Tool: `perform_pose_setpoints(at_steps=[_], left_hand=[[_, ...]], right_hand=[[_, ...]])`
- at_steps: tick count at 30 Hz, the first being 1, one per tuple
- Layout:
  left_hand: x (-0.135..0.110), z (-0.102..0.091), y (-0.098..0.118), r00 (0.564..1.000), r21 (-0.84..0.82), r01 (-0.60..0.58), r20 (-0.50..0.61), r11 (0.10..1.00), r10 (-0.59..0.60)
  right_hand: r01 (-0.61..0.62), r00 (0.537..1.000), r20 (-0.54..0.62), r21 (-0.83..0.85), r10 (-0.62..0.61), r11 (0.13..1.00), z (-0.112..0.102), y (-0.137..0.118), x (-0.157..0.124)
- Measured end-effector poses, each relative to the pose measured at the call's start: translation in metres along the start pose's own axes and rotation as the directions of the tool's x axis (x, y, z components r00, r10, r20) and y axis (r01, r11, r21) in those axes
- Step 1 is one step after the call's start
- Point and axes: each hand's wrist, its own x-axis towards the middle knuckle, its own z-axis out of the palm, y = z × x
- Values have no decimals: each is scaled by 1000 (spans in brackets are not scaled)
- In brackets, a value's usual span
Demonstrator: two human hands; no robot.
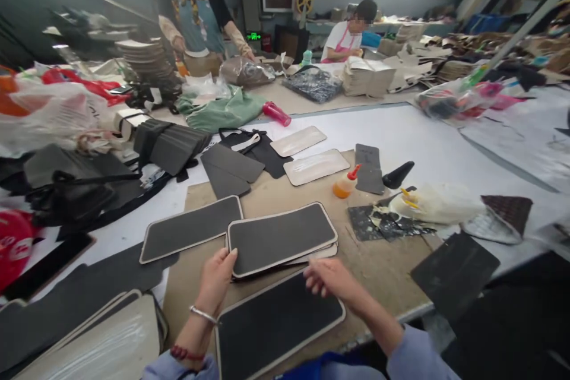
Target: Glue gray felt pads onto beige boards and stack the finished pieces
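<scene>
My left hand point(216, 279) grips the near left corner of a dark grey panel with a pale rim point(280, 237), thumb on top. This panel lies on other pale-edged pieces, slightly fanned out at the right. My right hand point(332, 279) is at the stack's near right side, above another dark panel point(280, 320) nearest me. Its fingers are curled together; whatever they hold, if anything, cannot be made out. A third rimmed dark panel point(191, 228) lies left of the stack, its right end close to it.
Beyond lie two pale panels point(316, 166), a red-tipped glue bottle point(345, 183) and a glue-smeared dark sheet point(378, 222) under a whitish bag point(436, 202). Pale panels point(102, 344) are piled at lower left, near a phone-like black slab point(48, 264). Two people work across the table.
</scene>
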Motion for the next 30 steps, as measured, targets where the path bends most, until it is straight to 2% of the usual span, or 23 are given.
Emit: perform_pose_setpoints(at_steps=[1,3,5,7,9,12,15,17,20,23,26,28,30], left_hand=[[-1,1,-4,999,21,-34,-26,999,34],[-4,1,-15,993,74,-87,-76,993,93],[-11,1,-28,988,118,-101,-106,988,114],[-23,0,-40,989,135,-79,-115,988,94],[-36,1,-50,992,109,-45,-114,993,57],[-55,5,-54,996,-44,19,-80,999,-23],[-65,10,-49,994,-241,113,28,964,-110],[-66,12,-45,986,-319,168,55,933,-159],[-64,12,-45,977,-365,191,-20,911,-213],[-65,8,-49,974,-366,153,-102,918,-203],[-70,3,-55,971,-333,141,-138,932,-197],[-75,0,-59,971,-307,137,-144,942,-189],[-79,0,-63,976,-281,121,-143,952,-166]], right_hand=[[-81,992,104,159,65,984,16,1,-6],[-162,981,170,460,92,873,48,1,-11],[-142,990,112,714,88,686,72,-1,-6],[-66,994,11,853,109,518,87,-2,3],[39,985,-112,890,135,453,94,0,10],[134,961,-230,871,150,473,100,5,13],[130,952,-248,858,180,497,107,9,9],[109,955,-229,858,186,502,114,11,4],[80,963,-199,854,180,514,119,11,-3],[92,941,-258,819,219,567,112,13,-4],[185,872,-437,713,222,676,100,18,2],[240,792,-580,579,188,779,96,24,8],[242,706,-688,457,168,856,97,30,13]])
